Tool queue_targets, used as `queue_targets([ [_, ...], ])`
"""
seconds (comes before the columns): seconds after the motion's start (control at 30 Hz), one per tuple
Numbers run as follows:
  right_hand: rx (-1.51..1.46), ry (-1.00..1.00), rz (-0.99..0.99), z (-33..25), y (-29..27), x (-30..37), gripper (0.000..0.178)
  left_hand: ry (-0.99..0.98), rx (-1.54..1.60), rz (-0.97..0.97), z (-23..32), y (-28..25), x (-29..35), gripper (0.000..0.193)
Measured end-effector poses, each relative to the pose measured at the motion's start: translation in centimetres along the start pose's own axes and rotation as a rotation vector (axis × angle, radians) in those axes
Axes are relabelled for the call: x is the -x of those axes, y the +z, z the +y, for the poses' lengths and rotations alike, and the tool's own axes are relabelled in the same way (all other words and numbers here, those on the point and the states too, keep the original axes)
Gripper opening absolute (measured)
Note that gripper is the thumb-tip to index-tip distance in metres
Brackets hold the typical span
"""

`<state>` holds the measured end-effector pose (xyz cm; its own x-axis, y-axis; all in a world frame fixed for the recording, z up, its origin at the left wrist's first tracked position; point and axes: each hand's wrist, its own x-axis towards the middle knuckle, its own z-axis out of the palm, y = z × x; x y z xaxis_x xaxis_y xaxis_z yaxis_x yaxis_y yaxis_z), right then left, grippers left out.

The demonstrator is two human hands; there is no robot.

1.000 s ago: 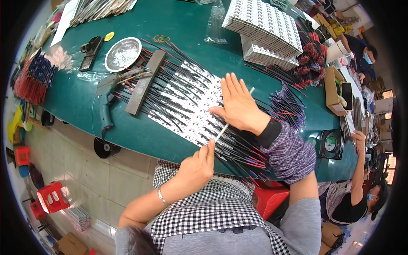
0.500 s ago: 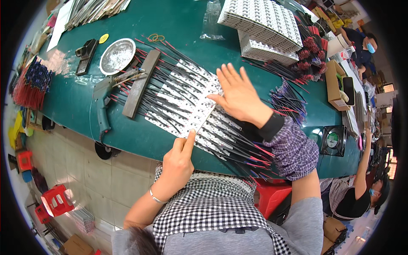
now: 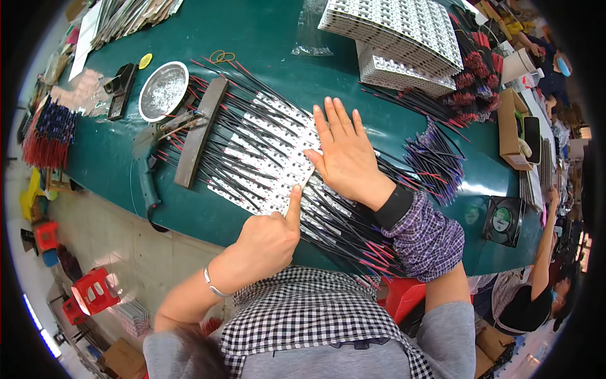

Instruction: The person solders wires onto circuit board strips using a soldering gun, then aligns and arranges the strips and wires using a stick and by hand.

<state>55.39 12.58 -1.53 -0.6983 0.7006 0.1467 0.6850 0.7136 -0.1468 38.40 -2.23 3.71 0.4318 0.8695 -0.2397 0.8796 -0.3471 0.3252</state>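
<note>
White circuit board panels [image 3: 291, 158] lie side by side on the green table, with rows of black wires with red ends [image 3: 255, 148] spread across them. My left hand [image 3: 268, 237] has its index finger stretched out, its tip on the boards' middle strip. Its other fingers are curled under; nothing shows in them. Flat and spread, my right hand [image 3: 350, 158] is over the right part of the boards and wires, holding nothing. Across the wires on the left rests a grey metal bar [image 3: 201, 132]. Whether the right palm touches the boards is hidden.
Left of the bar are a green soldering gun [image 3: 146, 164] and a metal bowl [image 3: 164, 91]. Stacked white panels [image 3: 394, 31] stand at the back. Purple-tipped wires [image 3: 435, 158] and a small fan [image 3: 503, 220] lie to the right. Co-workers sit beyond.
My left index finger has shifted up and right along the boards' strip. My right hand has turned more upright and moved slightly left. The view has shifted a little.
</note>
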Motion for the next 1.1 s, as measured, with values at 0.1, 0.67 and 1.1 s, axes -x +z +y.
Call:
queue_targets([
  [0.1,-0.012,0.009,0.025,0.1,-0.2,0.1,0.073,0.081,-0.03,-0.097,-0.2,-0.7,-1.2,0.084],
  [0.67,-0.095,0.282,-0.066,1.8,-4.6,10.2,0.092,-0.089,0.081,0.16,-1.1,0.1,3.8,0.097],
  [1.1,-0.378,0.419,0.228,6.3,-10.7,14.4,0.06,-0.389,0.002,0.188,-5.2,-3.2,3.5,0.065],
])
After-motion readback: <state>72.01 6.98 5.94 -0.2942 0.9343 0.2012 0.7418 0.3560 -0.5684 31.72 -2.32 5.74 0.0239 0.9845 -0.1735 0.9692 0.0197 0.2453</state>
